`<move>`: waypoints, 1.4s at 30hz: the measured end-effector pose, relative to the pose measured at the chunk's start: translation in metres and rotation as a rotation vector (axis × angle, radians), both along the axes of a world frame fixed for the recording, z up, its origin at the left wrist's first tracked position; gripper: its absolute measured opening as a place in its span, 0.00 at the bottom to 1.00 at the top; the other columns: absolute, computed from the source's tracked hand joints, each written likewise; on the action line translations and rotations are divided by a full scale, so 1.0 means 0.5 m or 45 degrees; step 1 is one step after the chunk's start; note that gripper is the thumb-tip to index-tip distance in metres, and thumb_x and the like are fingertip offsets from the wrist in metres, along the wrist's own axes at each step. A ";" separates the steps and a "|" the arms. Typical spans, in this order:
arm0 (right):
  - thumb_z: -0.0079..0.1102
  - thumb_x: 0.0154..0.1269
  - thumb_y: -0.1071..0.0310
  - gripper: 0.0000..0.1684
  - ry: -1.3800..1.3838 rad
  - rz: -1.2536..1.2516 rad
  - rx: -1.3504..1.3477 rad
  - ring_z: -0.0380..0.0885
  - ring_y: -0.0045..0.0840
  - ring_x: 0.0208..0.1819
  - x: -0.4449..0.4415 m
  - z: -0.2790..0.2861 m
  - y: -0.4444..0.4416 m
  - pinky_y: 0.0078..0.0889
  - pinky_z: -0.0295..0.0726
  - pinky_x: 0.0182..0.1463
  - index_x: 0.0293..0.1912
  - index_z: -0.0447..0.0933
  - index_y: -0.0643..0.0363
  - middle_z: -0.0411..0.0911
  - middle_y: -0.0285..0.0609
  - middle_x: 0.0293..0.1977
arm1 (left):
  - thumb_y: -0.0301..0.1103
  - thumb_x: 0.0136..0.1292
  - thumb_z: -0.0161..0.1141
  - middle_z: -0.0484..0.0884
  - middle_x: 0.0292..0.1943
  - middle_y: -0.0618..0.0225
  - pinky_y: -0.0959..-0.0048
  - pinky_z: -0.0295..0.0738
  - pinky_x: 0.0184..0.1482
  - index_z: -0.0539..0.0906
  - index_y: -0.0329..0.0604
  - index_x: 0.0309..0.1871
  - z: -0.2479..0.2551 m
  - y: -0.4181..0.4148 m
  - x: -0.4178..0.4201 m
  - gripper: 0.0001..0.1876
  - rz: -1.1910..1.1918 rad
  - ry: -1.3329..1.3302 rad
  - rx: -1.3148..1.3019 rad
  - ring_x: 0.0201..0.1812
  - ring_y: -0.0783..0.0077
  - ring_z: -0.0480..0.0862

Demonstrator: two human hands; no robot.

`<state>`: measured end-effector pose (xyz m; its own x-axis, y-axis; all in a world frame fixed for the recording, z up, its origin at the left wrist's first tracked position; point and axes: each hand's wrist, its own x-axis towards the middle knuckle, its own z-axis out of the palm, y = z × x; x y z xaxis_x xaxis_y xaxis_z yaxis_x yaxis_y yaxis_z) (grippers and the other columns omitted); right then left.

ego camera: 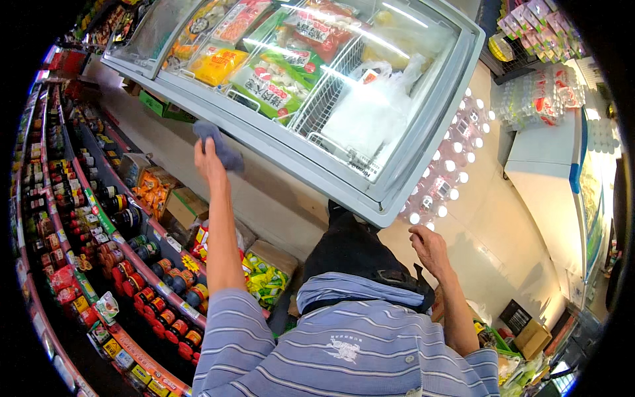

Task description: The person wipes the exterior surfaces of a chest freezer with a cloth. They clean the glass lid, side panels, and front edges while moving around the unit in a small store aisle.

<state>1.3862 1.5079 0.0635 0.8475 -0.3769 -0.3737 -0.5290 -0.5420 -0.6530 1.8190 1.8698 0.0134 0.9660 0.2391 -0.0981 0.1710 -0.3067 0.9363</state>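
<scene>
My left hand (211, 158) grips a dark grey-blue cloth (221, 146), which hangs beside the long front side of a chest freezer (278, 141). Whether the cloth touches the freezer's side, I cannot tell. Bags of frozen food (272, 82) lie in wire baskets (317, 97) under the freezer's glass lid (431, 54). A white plastic bag (364, 111) sits in the end compartment. My right hand (430, 248) hangs near the freezer's near corner with its fingers curled, and no object shows in it.
Shelves of jars and bottles (149, 302) line the left side. Open cartons of packets (265, 278) stand on the floor at their foot. Shrink-wrapped bottles (446, 168) stand against the freezer's right end. Farther right is a white freezer cabinet (543, 144) with bottle packs on top.
</scene>
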 end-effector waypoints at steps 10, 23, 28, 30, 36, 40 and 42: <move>0.59 0.68 0.68 0.11 -0.026 0.105 0.040 0.84 0.44 0.34 -0.025 -0.013 -0.027 0.43 0.81 0.39 0.48 0.82 0.55 0.84 0.49 0.31 | 0.40 0.78 0.48 0.74 0.58 0.39 0.50 0.67 0.63 0.70 0.29 0.63 -0.110 -0.169 -0.143 0.22 0.149 -0.096 0.222 0.57 0.40 0.75; 0.58 0.68 0.68 0.11 -0.041 0.249 0.006 0.84 0.45 0.35 -0.102 0.005 -0.158 0.45 0.80 0.40 0.49 0.81 0.55 0.84 0.51 0.33 | 0.40 0.71 0.60 0.82 0.38 0.48 0.58 0.75 0.48 0.77 0.32 0.46 0.023 -0.289 -0.677 0.16 -0.267 0.289 0.018 0.42 0.55 0.82; 0.58 0.67 0.69 0.11 -0.038 0.194 0.018 0.85 0.43 0.35 -0.128 -0.004 -0.159 0.43 0.81 0.40 0.48 0.81 0.56 0.84 0.50 0.33 | 0.41 0.70 0.60 0.83 0.48 0.52 0.57 0.75 0.55 0.82 0.37 0.54 0.109 -0.155 -0.360 0.18 -0.208 -0.351 0.577 0.51 0.51 0.82; 0.58 0.67 0.70 0.11 -0.050 0.177 0.046 0.85 0.42 0.35 -0.137 -0.013 -0.149 0.42 0.81 0.40 0.48 0.81 0.56 0.84 0.49 0.33 | 0.42 0.70 0.61 0.82 0.54 0.57 0.56 0.76 0.56 0.83 0.42 0.56 0.090 -0.149 -0.260 0.18 -0.289 -0.489 0.912 0.56 0.51 0.80; 0.58 0.68 0.69 0.10 -0.029 0.074 0.028 0.85 0.41 0.35 -0.153 0.001 -0.131 0.41 0.82 0.41 0.48 0.81 0.57 0.83 0.47 0.32 | 0.38 0.68 0.62 0.79 0.57 0.66 0.56 0.80 0.52 0.85 0.50 0.53 0.042 -0.204 -0.195 0.13 -0.546 -0.460 1.344 0.55 0.53 0.79; 0.57 0.69 0.68 0.10 0.045 0.039 0.035 0.85 0.43 0.36 -0.187 -0.008 -0.131 0.42 0.82 0.42 0.48 0.81 0.56 0.83 0.47 0.32 | 0.37 0.64 0.64 0.82 0.50 0.69 0.58 0.81 0.48 0.86 0.50 0.46 0.083 -0.248 -0.240 0.09 -0.949 -0.529 1.349 0.51 0.55 0.80; 0.55 0.69 0.69 0.11 0.047 0.052 0.024 0.85 0.39 0.36 -0.197 -0.002 -0.139 0.39 0.82 0.42 0.48 0.81 0.59 0.84 0.47 0.33 | 0.36 0.61 0.64 0.83 0.42 0.69 0.59 0.82 0.46 0.87 0.47 0.39 0.107 -0.290 -0.288 0.07 -1.121 -0.554 1.307 0.49 0.57 0.80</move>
<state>1.2878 1.4386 0.0626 0.8476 -0.3349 -0.4115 -0.5305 -0.5516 -0.6437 1.6748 1.7248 0.0670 0.7418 -0.6649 0.0873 -0.6691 -0.7250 0.1636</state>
